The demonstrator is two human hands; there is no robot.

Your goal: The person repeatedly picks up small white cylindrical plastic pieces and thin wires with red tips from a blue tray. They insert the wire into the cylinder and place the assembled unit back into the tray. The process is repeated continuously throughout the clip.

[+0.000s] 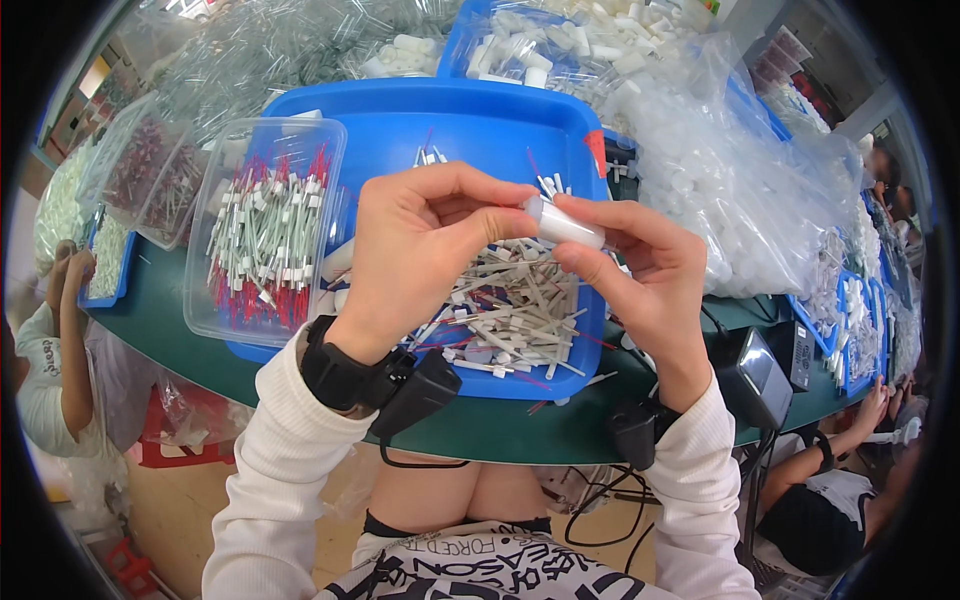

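A short white plastic cylinder (572,228) with a translucent left end is held up between my hands, above the blue tray (400,108). My left hand (405,250) pinches its left end between thumb and fingertips. The body of the cylinder is gripped from the right by my right hand (645,265). Below them, a heap of thin white sticks (515,315), some with red or pink wire-like ends, lies in the tray. My hands cover part of that heap.
Left of the tray, a clear plastic tub (195,290) holds upright white sticks with red ends. A plastic bag of white pieces (735,200) bulges at the right. A dark device (755,380) and cables sit near the table's front edge. Other people work on both sides.
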